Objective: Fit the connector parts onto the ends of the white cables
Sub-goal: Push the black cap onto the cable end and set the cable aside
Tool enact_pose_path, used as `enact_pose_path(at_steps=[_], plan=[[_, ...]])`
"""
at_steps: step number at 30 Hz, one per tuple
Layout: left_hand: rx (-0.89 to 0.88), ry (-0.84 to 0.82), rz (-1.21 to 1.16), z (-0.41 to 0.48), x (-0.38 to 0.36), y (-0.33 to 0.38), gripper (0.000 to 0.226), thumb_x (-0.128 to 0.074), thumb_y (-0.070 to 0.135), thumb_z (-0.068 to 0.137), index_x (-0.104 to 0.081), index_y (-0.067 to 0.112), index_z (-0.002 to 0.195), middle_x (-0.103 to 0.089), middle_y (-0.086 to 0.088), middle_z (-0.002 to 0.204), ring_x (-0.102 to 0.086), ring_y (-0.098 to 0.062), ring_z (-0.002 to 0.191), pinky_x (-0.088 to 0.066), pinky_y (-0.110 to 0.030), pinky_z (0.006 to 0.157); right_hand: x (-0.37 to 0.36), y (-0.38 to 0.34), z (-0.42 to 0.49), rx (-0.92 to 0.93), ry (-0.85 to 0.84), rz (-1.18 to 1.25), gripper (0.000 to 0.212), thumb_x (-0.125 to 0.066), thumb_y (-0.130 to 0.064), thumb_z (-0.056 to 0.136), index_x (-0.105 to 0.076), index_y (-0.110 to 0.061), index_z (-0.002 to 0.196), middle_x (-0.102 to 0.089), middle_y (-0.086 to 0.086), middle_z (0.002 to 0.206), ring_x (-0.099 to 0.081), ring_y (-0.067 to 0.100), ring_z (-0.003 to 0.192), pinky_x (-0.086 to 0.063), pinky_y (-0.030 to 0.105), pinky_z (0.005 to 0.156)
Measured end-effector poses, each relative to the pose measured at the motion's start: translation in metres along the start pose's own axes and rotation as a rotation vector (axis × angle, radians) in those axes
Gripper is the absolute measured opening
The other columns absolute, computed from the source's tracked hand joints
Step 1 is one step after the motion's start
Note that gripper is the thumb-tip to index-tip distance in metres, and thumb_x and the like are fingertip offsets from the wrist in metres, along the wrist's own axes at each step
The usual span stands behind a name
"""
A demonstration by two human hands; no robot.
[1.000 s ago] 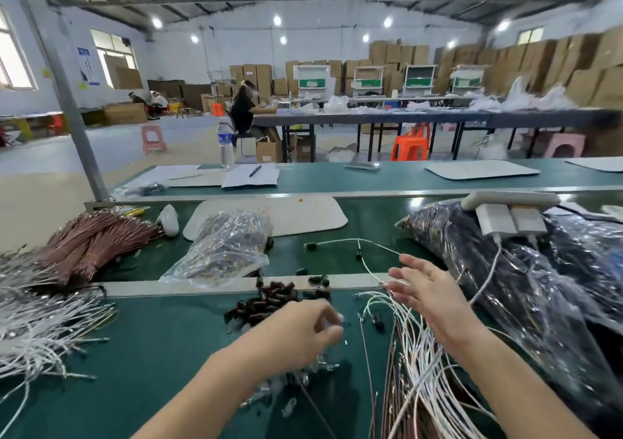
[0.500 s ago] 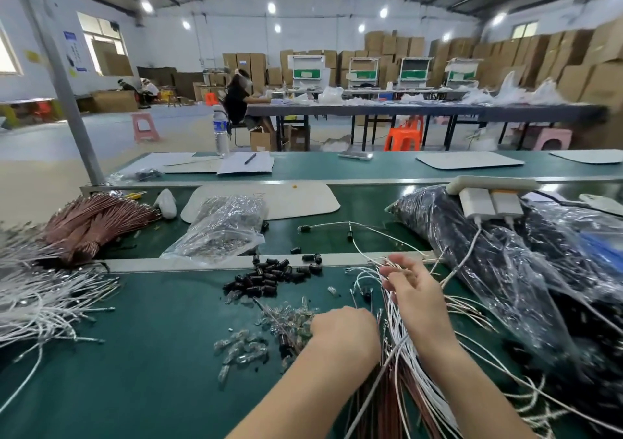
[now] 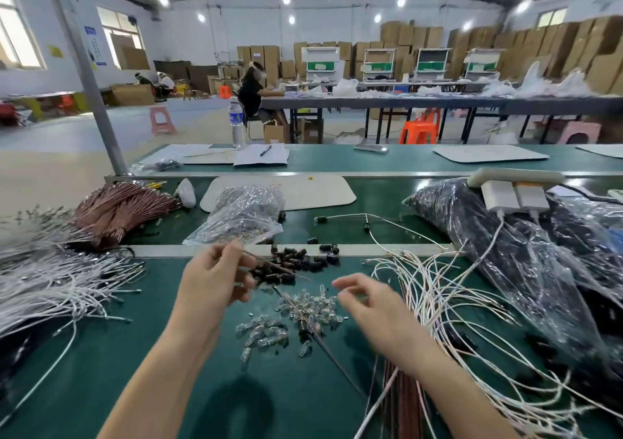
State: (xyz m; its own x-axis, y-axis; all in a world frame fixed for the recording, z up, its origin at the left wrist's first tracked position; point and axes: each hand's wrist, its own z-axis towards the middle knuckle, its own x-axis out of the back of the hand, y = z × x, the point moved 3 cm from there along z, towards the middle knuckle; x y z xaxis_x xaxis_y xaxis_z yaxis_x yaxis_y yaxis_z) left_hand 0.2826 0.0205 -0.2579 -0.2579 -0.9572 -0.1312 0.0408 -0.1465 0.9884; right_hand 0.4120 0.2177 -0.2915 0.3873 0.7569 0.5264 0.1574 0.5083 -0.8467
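Observation:
Loose white cables (image 3: pixel 438 307) fan across the green bench on the right, and a bigger heap of white cables (image 3: pixel 50 287) lies on the left. Black connector caps (image 3: pixel 296 261) are piled at the centre, with clear connector parts (image 3: pixel 306 307) just in front of them. My left hand (image 3: pixel 215 280) is raised beside the black caps, fingers pinched on a thin brownish cable (image 3: pixel 323 344) that trails down over the clear parts. My right hand (image 3: pixel 371 307) hovers, blurred, between the clear parts and the loose white cables, fingers spread and holding nothing.
A brown cable bundle (image 3: pixel 121 206) lies back left. A clear bag of parts (image 3: pixel 242 216) sits behind the caps. A big dark plastic bag (image 3: pixel 526 256) and a power strip with chargers (image 3: pixel 515 186) fill the right. One white cable with black ends (image 3: pixel 364 219) lies behind the rail.
My left hand lifted from the clear parts up and to the left, carrying a thin cable. My right hand came off the white cables and moved left, opening.

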Motion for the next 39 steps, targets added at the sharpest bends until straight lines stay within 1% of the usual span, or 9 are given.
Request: enact_pose_path(at_steps=[2, 6, 10, 16, 20, 24, 26, 31, 39], plan=[[0.025, 0.073, -0.111, -0.002, 0.010, -0.019, 0.013, -0.056, 0.017, 0.101, -0.061, 0.007, 0.094, -0.073, -0.002, 0.077, -0.061, -0.009, 0.052, -0.047, -0.020, 0.042, -0.018, -0.005, -0.004, 0.051, -0.074, -0.176, 0.016, -0.056, -0.040, 0.100, -0.063, -0.037, 0.113, -0.061, -0.016, 0.102, -0.058, 0.000, 0.071, -0.048, 0.013, 0.069], [0.074, 0.142, -0.288, -0.007, 0.016, -0.049, 0.009, -0.056, 0.019, 0.101, -0.061, 0.011, 0.100, -0.077, -0.001, 0.087, -0.067, -0.009, 0.059, -0.053, -0.019, 0.048, -0.043, -0.011, -0.009, 0.152, -0.060, -0.465, 0.030, -0.049, -0.058, 0.096, -0.059, -0.041, 0.119, -0.047, -0.017, 0.105, -0.049, 0.005, 0.103, -0.042, 0.030, 0.097], [0.069, 0.173, -0.305, -0.007, 0.014, -0.057, 0.013, -0.056, 0.021, 0.102, -0.060, 0.009, 0.098, -0.076, -0.001, 0.081, -0.069, -0.012, 0.060, -0.058, -0.020, 0.057, -0.055, -0.007, -0.005, 0.174, -0.020, -0.575, 0.032, -0.047, -0.057, 0.098, -0.059, -0.041, 0.123, -0.046, -0.014, 0.116, -0.044, 0.010, 0.111, -0.036, 0.030, 0.099], [0.048, 0.162, -0.287, -0.010, 0.010, -0.057, 0.020, -0.061, 0.029, 0.098, -0.064, 0.009, 0.093, -0.074, -0.001, 0.079, -0.068, -0.015, 0.061, -0.056, -0.022, 0.054, -0.058, 0.005, -0.005, 0.224, 0.048, -0.508, 0.023, -0.050, -0.052, 0.098, -0.062, -0.041, 0.115, -0.044, -0.023, 0.114, -0.043, 0.001, 0.107, -0.035, 0.023, 0.095], [0.044, 0.087, -0.302, -0.015, 0.004, -0.053, 0.028, -0.066, 0.035, 0.085, -0.064, 0.009, 0.093, -0.072, -0.003, 0.080, -0.066, -0.015, 0.059, -0.055, -0.024, 0.051, -0.040, 0.007, -0.002, 0.122, 0.204, 0.046, 0.017, -0.060, -0.038, 0.097, -0.070, -0.033, 0.110, -0.067, -0.022, 0.100, -0.062, -0.002, 0.093, -0.048, 0.013, 0.080], [0.030, -0.014, -0.303, -0.020, -0.001, -0.052, 0.023, -0.070, 0.037, 0.078, -0.067, 0.015, 0.084, -0.071, -0.007, 0.083, -0.064, -0.017, 0.060, -0.055, -0.027, 0.052, -0.023, 0.010, 0.008, -0.137, 0.215, 0.925, 0.021, -0.054, -0.015, 0.101, -0.074, -0.010, 0.107, -0.078, 0.009, 0.100, -0.074, 0.021, 0.095, -0.059, 0.023, 0.074], [0.009, -0.054, -0.287, -0.022, -0.005, -0.050, 0.016, -0.072, 0.040, 0.074, -0.071, 0.025, 0.074, -0.071, -0.007, 0.083, -0.064, -0.017, 0.061, -0.055, -0.027, 0.052, -0.021, 0.010, 0.009, -0.178, 0.185, 1.175, 0.025, -0.049, -0.011, 0.102, -0.070, 0.000, 0.111, -0.075, 0.019, 0.106, -0.074, 0.028, 0.098, -0.061, 0.026, 0.074], [-0.017, -0.070, -0.298, -0.024, -0.007, -0.046, 0.012, -0.071, 0.037, 0.078, -0.071, 0.030, 0.067, -0.071, -0.008, 0.084, -0.064, -0.017, 0.061, -0.055, -0.028, 0.052, -0.026, 0.007, 0.008, -0.184, 0.115, 1.340, 0.025, -0.051, -0.007, 0.101, -0.075, 0.000, 0.104, -0.073, 0.025, 0.110, -0.074, 0.031, 0.099, -0.060, 0.026, 0.072], [-0.018, -0.033, -0.312, -0.025, -0.006, -0.046, 0.012, -0.068, 0.032, 0.081, -0.066, 0.021, 0.076, -0.072, -0.008, 0.085, -0.065, -0.016, 0.061, -0.056, -0.027, 0.052, -0.029, 0.002, 0.003, -0.185, 0.051, 1.312, 0.026, -0.053, -0.008, 0.098, -0.079, -0.005, 0.099, -0.072, 0.024, 0.113, -0.073, 0.031, 0.102, -0.060, 0.026, 0.075]])
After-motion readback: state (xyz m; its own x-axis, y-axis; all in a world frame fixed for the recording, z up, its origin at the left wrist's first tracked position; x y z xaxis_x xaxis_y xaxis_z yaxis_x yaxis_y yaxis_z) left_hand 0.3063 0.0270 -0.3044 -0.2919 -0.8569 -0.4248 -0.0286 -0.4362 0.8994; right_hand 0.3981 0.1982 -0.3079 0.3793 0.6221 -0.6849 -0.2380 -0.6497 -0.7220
